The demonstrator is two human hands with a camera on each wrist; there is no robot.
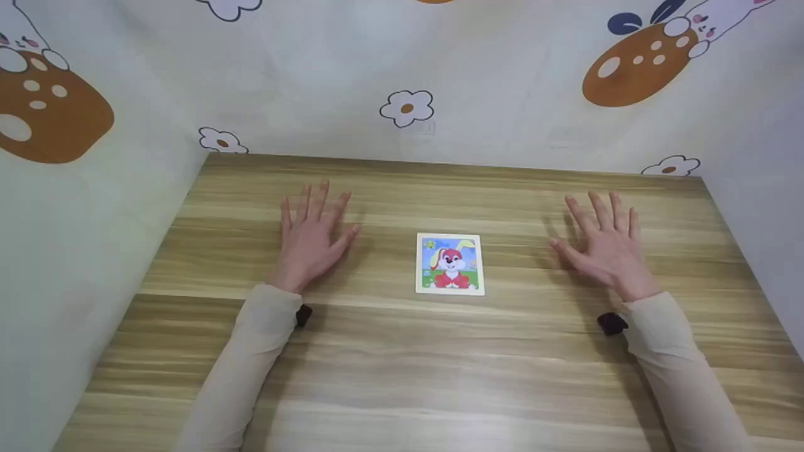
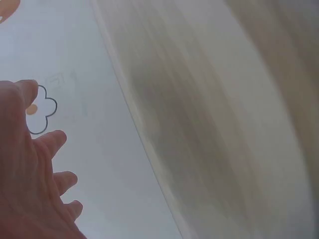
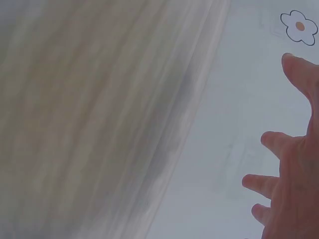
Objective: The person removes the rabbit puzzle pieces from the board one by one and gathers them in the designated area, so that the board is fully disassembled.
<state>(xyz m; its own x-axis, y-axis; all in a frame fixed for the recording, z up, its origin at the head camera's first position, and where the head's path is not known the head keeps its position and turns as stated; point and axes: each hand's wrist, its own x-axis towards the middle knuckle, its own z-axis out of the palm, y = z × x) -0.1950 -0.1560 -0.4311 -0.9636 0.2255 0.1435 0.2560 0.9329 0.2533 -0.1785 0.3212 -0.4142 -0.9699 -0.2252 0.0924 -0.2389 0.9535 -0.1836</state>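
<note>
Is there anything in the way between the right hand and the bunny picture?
Nothing visible is in the way: the head view shows just wooden tabletop between the right hand and the bunny picture.

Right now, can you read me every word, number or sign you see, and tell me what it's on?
No words, numbers or signs can be read.
Rectangular, white-bordered card with a red-and-white cartoon rabbit: no readable lettering.
Cream wall with cartoon prints: a faint mark beside the middle white flower is too unclear to read.
</note>
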